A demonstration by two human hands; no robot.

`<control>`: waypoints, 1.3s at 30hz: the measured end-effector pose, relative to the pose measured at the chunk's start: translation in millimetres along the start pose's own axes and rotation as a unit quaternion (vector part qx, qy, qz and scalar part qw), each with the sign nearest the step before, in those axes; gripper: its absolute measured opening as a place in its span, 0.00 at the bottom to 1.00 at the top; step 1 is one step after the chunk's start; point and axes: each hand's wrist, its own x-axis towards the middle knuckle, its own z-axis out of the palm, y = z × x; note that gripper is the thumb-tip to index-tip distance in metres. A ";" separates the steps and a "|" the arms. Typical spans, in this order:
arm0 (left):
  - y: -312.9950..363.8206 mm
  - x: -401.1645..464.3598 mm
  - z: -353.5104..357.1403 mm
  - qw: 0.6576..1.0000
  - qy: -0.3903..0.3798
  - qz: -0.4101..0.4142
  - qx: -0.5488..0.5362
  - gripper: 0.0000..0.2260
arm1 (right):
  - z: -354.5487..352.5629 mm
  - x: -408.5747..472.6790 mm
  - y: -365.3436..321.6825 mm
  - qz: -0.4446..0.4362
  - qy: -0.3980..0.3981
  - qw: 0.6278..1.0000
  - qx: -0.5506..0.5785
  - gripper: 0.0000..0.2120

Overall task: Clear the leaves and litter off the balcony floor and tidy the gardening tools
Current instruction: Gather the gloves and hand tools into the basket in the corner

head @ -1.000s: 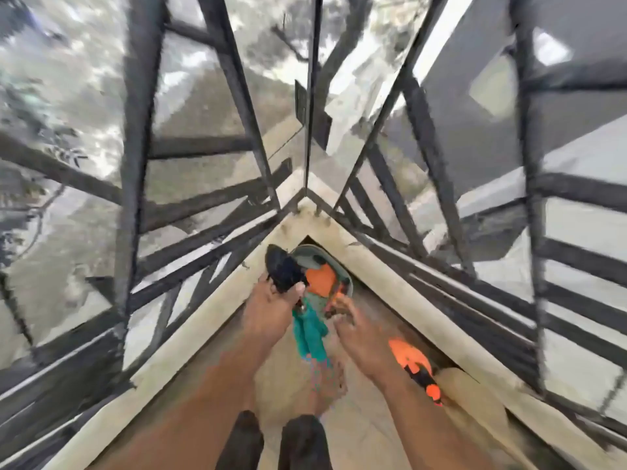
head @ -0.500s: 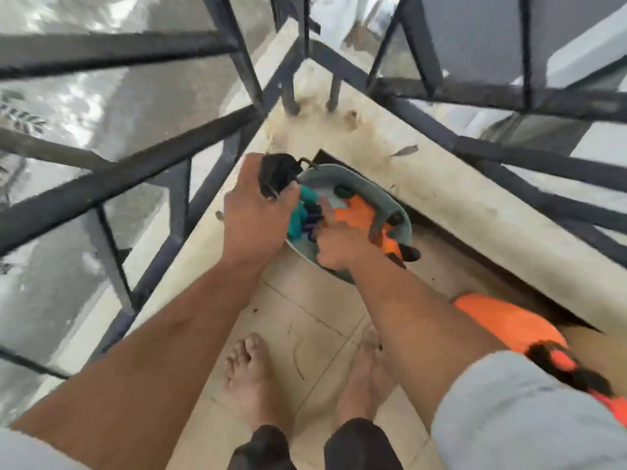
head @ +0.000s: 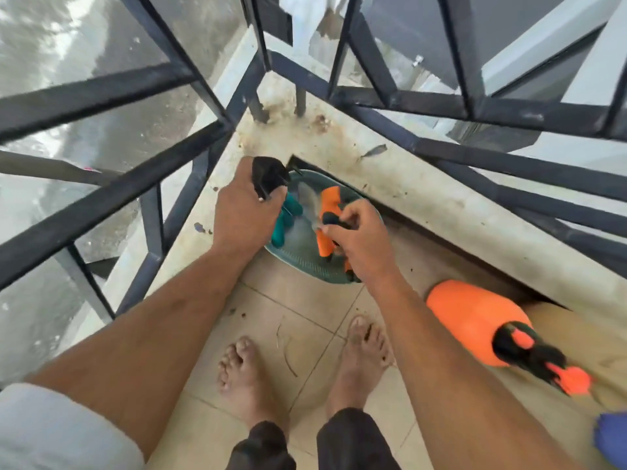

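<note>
A teal bowl-shaped basket (head: 305,262) sits on the tiled floor in the balcony corner. Inside it lie teal-handled tools (head: 288,215) and an orange-handled tool (head: 329,212). My left hand (head: 244,212) grips a black object (head: 268,174) at the basket's left rim, with the teal handles just under it. My right hand (head: 359,239) is over the basket's right side, its fingers pinching the dark end of a grey-bladed tool (head: 314,212). A few thin dry stems (head: 286,351) lie on the tiles between my bare feet.
An orange pressure sprayer (head: 475,320) with a black and orange nozzle lies on the floor to the right. A dirty concrete ledge (head: 424,195) and black metal railing (head: 441,103) enclose the corner. A blue object (head: 610,439) shows at the lower right edge.
I have leaned in over the corner. My right hand has risen from inside the basket, now pinching a grey-bladed tool. My left hand still holds the black object by the rim.
</note>
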 end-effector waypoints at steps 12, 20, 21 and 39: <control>-3.8 45.9 64.1 0.979 -0.190 0.004 0.079 0.22 | -31.9 -8.9 22.0 0.070 -0.073 0.984 0.147 0.13; -14.7 17.0 68.7 0.986 -0.106 0.014 0.125 0.38 | -34.1 -1.1 52.1 -0.118 0.026 0.895 -0.429 0.06; -16.5 13.2 69.3 0.987 -0.092 0.013 0.129 0.40 | -34.0 -2.6 54.6 -0.141 0.048 0.887 -0.437 0.05; 55.7 -124.8 -64.7 0.977 -0.161 -0.096 0.104 0.25 | -70.4 -108.7 -13.4 -0.097 0.030 0.936 -0.337 0.07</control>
